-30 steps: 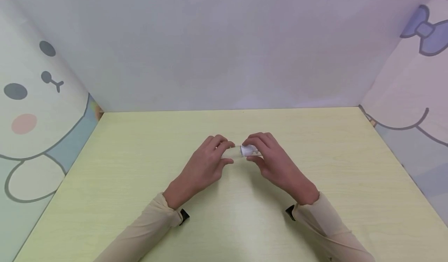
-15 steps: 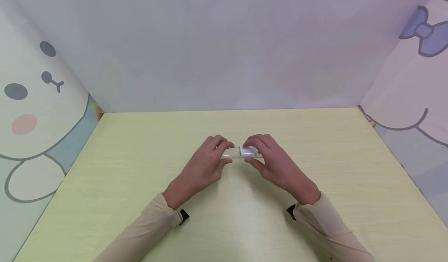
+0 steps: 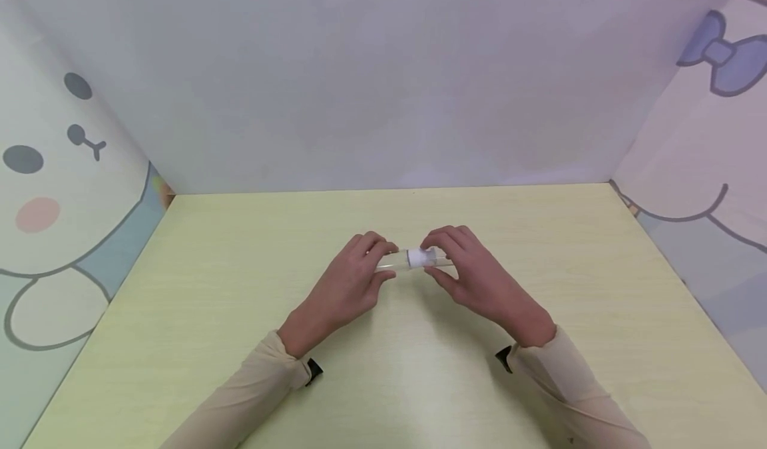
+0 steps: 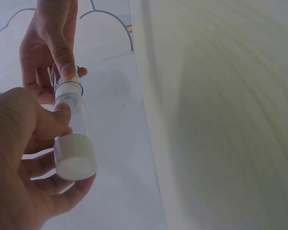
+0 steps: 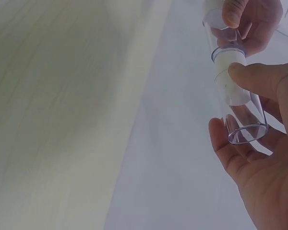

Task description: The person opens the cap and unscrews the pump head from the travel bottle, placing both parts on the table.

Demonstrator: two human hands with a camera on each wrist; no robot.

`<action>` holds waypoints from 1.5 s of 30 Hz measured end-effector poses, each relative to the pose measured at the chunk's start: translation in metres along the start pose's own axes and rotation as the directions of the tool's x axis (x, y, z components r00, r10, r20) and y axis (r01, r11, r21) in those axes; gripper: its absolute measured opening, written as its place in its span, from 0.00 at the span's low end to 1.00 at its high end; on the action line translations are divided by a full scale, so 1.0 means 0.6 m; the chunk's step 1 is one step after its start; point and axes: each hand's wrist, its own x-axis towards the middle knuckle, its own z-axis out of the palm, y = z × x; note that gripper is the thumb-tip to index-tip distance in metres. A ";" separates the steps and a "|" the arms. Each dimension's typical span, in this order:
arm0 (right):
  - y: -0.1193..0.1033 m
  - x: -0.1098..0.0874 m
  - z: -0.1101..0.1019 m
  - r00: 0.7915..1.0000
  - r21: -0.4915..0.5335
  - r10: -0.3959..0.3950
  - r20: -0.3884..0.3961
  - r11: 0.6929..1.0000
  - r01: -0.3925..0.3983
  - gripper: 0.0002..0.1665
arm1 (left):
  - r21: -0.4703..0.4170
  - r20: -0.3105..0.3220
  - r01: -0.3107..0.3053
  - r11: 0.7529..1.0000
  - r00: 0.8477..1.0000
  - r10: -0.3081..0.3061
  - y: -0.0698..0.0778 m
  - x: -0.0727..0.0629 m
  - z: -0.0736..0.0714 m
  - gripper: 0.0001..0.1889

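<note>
Slightly farther from the left hand than half a second ago, the right hand has shifted outward along a clear cylindrical container, and more of its white collar shows beside the fingertips; the left hand keeps its place. Behind the pair rises a plain pale wall, above a light wood-grain bench. Cartoon-printed side panels flank the scene: the left panel bears a white face with grey eyes and a pink cheek, the right panel a blue bow. Light beige sleeves reach in from the near edge, a small black tab at the left cuff and another black tab at the right. Between the hands the container lies level, held above the bench. On the left the grip pinches the clear body, thumb near a white end piece and fingers curled around the far side. On the right the grip pinches a clear sleeve, which surrounds the collar, with the thumb pressed over it and fingers opposite. Smallest of all, a clear rounded rim finishes the sleeve near the right palm. Marks on the collar are too faint to read.
</note>
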 end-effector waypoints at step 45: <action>0.058 -0.055 -0.036 0.993 -0.168 0.083 0.080 0.983 -0.069 0.21 | -0.017 0.004 0.025 1.000 1.000 -0.025 -0.002 -0.001 0.002 0.17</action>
